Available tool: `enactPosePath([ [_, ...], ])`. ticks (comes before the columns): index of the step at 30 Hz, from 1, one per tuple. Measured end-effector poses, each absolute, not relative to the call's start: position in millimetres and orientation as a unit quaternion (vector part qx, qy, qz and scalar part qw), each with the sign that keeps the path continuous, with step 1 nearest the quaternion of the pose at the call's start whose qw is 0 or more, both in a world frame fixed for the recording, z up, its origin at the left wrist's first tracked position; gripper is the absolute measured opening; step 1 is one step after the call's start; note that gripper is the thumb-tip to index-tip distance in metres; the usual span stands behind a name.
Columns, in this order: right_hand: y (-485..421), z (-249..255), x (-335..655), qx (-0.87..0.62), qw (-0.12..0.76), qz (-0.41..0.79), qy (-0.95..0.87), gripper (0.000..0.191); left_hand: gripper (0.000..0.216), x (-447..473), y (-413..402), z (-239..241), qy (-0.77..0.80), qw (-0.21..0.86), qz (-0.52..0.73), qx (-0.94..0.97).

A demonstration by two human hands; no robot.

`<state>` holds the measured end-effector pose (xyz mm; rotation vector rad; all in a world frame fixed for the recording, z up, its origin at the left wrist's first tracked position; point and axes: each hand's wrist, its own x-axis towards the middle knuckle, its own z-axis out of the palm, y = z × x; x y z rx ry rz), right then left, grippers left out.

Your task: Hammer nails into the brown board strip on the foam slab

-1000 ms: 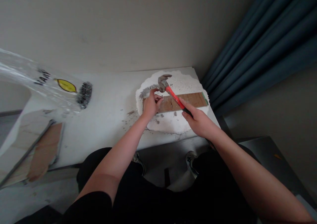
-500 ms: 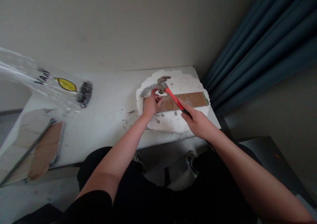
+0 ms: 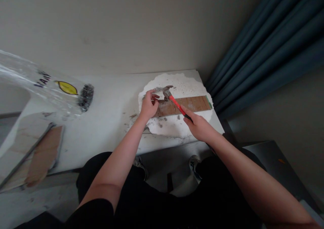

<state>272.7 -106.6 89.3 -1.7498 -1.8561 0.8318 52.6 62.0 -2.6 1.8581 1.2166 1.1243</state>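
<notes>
My right hand (image 3: 199, 122) is wrapped round the dark grip of a claw hammer (image 3: 176, 102) with a red handle. The hammer's metal head is just above, or touching, the left part of a wood-grained strip (image 3: 194, 104); I cannot tell which. That strip has a crack near its middle and a green mark at its right end. Over the strip's left end is my left hand (image 3: 149, 107), its fingers bent and apart, with nothing visible in them. Under the strip lies a ragged-edged white sheet (image 3: 174, 129), scattered with grey crumbs and small fragments.
A white table (image 3: 101, 138) stands against the wall. At its left are a clear plastic bag (image 3: 55, 89) with a yellow print and broken wood-grained pieces (image 3: 44, 154) with a long thin bar (image 3: 27, 154). A blue curtain (image 3: 273, 50) hangs at the right.
The hammer's head has come down closer to the strip. My left hand has drawn back a little to the left, and its pinched fingers have come apart.
</notes>
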Motion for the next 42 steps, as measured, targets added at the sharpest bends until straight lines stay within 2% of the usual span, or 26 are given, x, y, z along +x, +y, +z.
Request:
enactPosePath([
  [8, -111.8, 86.8, 270.7, -0.641, 0.216, 0.311, -0.668, 0.061, 0.045, 10.8, 61.3, 18.2, 0.541, 0.203, 0.458, 0.676],
  [11, -113.7, 83.6, 271.4, -0.633, 0.24, 0.305, -0.67, 0.064, 0.042, -24.8, 60.1, 18.1, 0.596, 0.15, 0.41, 0.674],
  [13, -113.2, 81.2, 272.9, -0.635, 0.234, 0.304, -0.67, 0.064, 0.034, -47.0, 61.3, 14.2, 0.648, 0.127, 0.308, 0.685],
  [16, -110.5, 78.7, 278.9, -0.64, 0.233, 0.303, -0.667, 0.061, 0.013, -67.2, 65.4, 3.3, 0.678, 0.161, 0.081, 0.712],
  [18, -108.5, 77.6, 286.2, -0.642, 0.25, 0.297, -0.661, 0.061, 0.016, -69.7, 67.1, -6.0, 0.638, 0.209, -0.054, 0.739],
  [22, -105.2, 71.5, 302.5, -0.656, 0.267, 0.277, -0.649, 0.062, 0.016, -57.8, 64.5, -25.0, 0.529, 0.273, -0.156, 0.788],
  [26, -103.6, 61.2, 311.7, -0.672, 0.251, 0.276, -0.64, 0.063, 0.011, -42.2, 59.5, -40.1, 0.482, 0.279, -0.069, 0.828],
  [29, -103.5, 57.6, 314.2, -0.664, 0.255, 0.267, -0.65, 0.062, 0.026, -33.8, 58.3, -47.6, 0.488, 0.295, 0.012, 0.821],
  [32, -103.8, 58.1, 315.0, -0.663, 0.249, 0.262, -0.656, 0.063, 0.03, -27.5, 58.0, -51.4, 0.506, 0.301, 0.048, 0.807],
  [37, -103.7, 61.2, 314.2, -0.665, 0.236, 0.273, -0.653, 0.062, 0.024, -21.4, 57.0, -55.8, 0.48, 0.313, 0.086, 0.815],
  [40, -103.5, 61.9, 314.1, -0.664, 0.233, 0.281, -0.653, 0.063, 0.017, -29.6, 61.8, -56.3, 0.541, 0.316, 0.107, 0.772],
  [42, -103.4, 61.3, 314.5, -0.663, 0.232, 0.283, -0.653, 0.064, 0.026, -41.6, 69.1, -50.6, 0.604, 0.293, 0.151, 0.725],
])
